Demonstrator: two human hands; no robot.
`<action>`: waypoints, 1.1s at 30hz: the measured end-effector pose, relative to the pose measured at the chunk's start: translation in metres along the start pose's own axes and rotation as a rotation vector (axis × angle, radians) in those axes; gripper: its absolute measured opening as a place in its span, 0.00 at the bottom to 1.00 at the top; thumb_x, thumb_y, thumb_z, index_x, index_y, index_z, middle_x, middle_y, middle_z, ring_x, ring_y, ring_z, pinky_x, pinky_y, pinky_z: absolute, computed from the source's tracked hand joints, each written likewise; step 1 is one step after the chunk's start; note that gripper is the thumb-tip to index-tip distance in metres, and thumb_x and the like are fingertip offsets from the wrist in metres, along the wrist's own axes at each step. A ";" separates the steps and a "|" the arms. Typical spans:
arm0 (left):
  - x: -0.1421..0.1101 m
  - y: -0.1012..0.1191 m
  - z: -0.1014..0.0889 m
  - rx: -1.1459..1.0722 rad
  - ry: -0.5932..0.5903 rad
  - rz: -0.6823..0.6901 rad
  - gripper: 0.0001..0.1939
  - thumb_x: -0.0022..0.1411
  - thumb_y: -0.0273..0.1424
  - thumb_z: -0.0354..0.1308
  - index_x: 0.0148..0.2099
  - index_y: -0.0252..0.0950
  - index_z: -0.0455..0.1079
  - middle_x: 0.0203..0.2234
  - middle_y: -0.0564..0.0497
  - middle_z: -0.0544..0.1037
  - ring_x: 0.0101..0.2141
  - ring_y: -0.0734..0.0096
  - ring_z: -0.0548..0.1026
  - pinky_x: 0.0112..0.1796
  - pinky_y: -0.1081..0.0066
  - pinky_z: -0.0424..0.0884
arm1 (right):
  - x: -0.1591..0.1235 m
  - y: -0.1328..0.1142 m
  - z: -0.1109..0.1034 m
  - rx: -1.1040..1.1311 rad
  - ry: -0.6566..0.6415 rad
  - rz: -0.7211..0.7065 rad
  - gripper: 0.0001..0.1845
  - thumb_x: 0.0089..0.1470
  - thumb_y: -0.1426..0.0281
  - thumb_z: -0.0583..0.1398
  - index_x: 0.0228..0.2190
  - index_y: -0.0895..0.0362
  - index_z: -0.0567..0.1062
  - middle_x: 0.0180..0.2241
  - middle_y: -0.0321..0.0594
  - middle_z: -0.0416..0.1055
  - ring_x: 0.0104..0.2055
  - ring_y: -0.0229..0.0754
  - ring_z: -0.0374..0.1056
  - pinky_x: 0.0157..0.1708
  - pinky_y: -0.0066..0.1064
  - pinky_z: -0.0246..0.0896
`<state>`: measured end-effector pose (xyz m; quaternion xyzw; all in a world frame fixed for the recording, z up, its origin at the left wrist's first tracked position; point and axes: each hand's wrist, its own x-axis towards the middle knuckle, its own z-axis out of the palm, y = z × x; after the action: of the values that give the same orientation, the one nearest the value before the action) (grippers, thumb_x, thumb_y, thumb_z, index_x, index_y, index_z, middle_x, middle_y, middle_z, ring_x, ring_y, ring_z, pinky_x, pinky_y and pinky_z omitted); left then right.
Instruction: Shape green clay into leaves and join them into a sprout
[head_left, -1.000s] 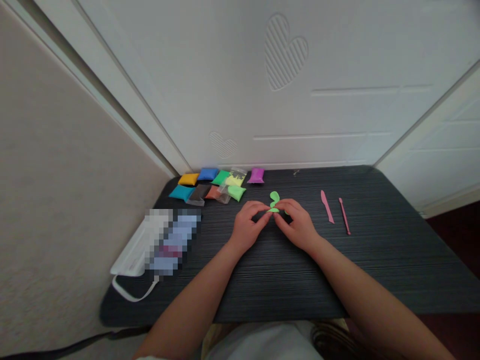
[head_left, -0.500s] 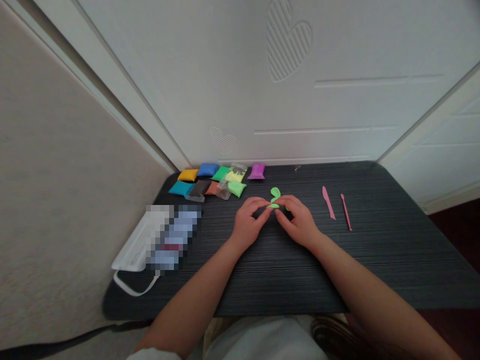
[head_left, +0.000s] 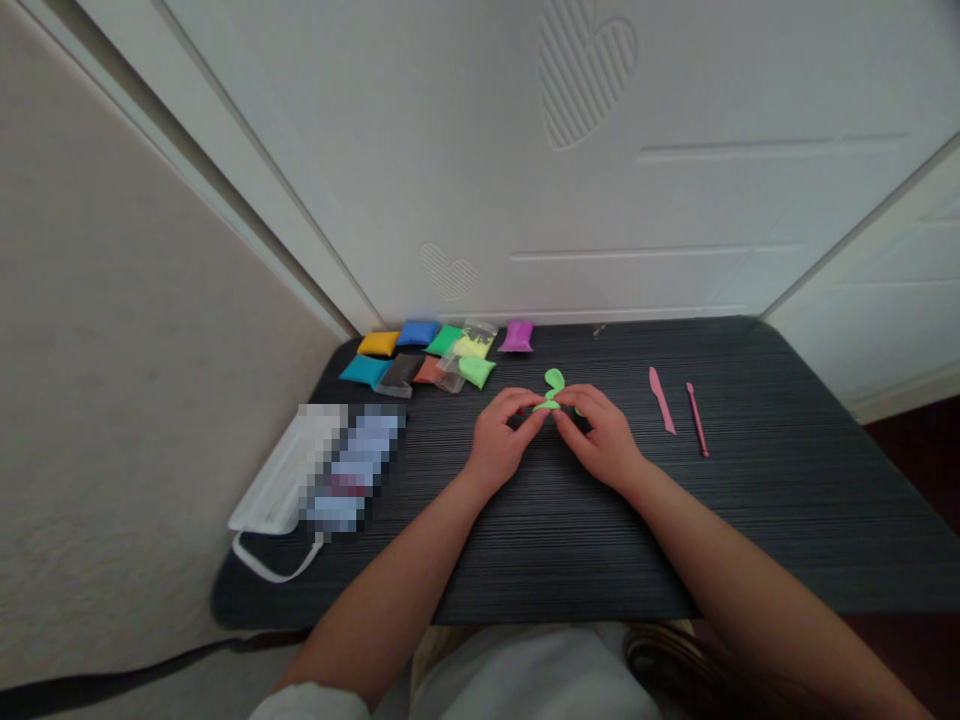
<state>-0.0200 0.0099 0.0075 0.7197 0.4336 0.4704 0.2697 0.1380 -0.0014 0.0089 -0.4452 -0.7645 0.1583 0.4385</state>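
A light green piece of modelling clay (head_left: 547, 405) is pinched at the fingertips of both hands, low over the dark table (head_left: 555, 540). My left hand (head_left: 504, 435) closes on its left end, and my right hand (head_left: 596, 432) grips the right end with thumb and forefinger. Just beyond the fingers lies a flattened, leaf-like green clay piece (head_left: 554, 380). Another bit of green clay (head_left: 578, 411) peeks out beside my right fingers, mostly hidden by them.
Several small clay packets, among them a blue one (head_left: 418, 333) and a purple one (head_left: 517, 336), lie at the back left. A pink plastic knife (head_left: 661, 400) and a thin pink stick tool (head_left: 697, 420) rest to the right. On the left are a white face mask (head_left: 277, 480) and a blurred-out item (head_left: 358, 470).
The view has shifted slightly. Both hands stay together on the green clay, with only a slight change in the fingers.
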 end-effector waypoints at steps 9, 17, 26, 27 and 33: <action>0.000 0.001 0.001 -0.012 -0.027 -0.004 0.07 0.54 0.31 0.55 0.37 0.37 0.69 0.34 0.51 0.71 0.34 0.75 0.69 0.35 0.72 0.68 | -0.001 0.001 0.000 -0.014 -0.010 -0.003 0.09 0.50 0.71 0.54 0.36 0.53 0.69 0.37 0.41 0.68 0.44 0.43 0.63 0.45 0.40 0.60; 0.000 0.001 0.001 -0.027 -0.025 -0.019 0.07 0.54 0.31 0.55 0.37 0.37 0.69 0.34 0.51 0.71 0.35 0.74 0.69 0.35 0.72 0.67 | -0.001 0.002 0.000 -0.035 -0.013 -0.006 0.09 0.50 0.71 0.54 0.36 0.54 0.69 0.37 0.42 0.68 0.43 0.43 0.63 0.45 0.39 0.60; 0.000 0.000 0.001 -0.085 -0.043 -0.062 0.08 0.54 0.33 0.55 0.36 0.37 0.70 0.34 0.51 0.71 0.36 0.74 0.69 0.37 0.72 0.66 | -0.001 0.001 0.001 -0.039 -0.012 -0.013 0.10 0.50 0.70 0.54 0.37 0.55 0.69 0.37 0.42 0.67 0.43 0.43 0.62 0.45 0.39 0.60; 0.000 0.000 0.001 -0.103 -0.040 -0.077 0.08 0.54 0.33 0.54 0.36 0.37 0.70 0.34 0.50 0.71 0.36 0.74 0.69 0.37 0.72 0.66 | 0.000 0.001 0.001 -0.037 -0.014 -0.012 0.10 0.50 0.70 0.55 0.37 0.55 0.69 0.37 0.42 0.67 0.43 0.43 0.62 0.45 0.39 0.60; 0.000 -0.002 0.003 -0.161 -0.038 -0.124 0.09 0.54 0.34 0.54 0.38 0.38 0.70 0.35 0.50 0.71 0.36 0.73 0.69 0.37 0.71 0.65 | 0.001 0.001 0.001 -0.009 -0.001 0.008 0.08 0.50 0.71 0.55 0.35 0.55 0.69 0.37 0.42 0.67 0.43 0.42 0.62 0.45 0.39 0.59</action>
<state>-0.0181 0.0107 0.0043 0.6763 0.4330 0.4724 0.3633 0.1373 -0.0002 0.0077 -0.4503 -0.7635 0.1571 0.4354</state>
